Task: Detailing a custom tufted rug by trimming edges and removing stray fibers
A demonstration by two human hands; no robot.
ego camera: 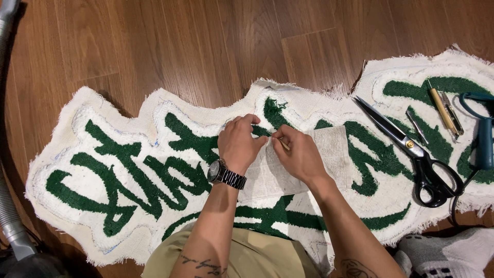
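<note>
Head view: we see a white tufted rug [128, 170] with green lettering lying flat on the wood floor [206, 46], stretching left to right. Left hand [239, 144] (watch on wrist) is curled, fingers pressing a pale backing patch [329, 149] at the rug's middle. Right hand [301, 154] pinches a thin tan stick-like tool [282, 143], tip just beside the left fingers. Black-handled scissors [406, 149] lie on the rug to the right, small hand tools [445, 110] farther right. Grey hose [10, 216] at left edge.

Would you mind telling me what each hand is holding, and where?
Right hand pinches a thin tool near its tip; left hand presses the white backing cloth on the rug.
</note>
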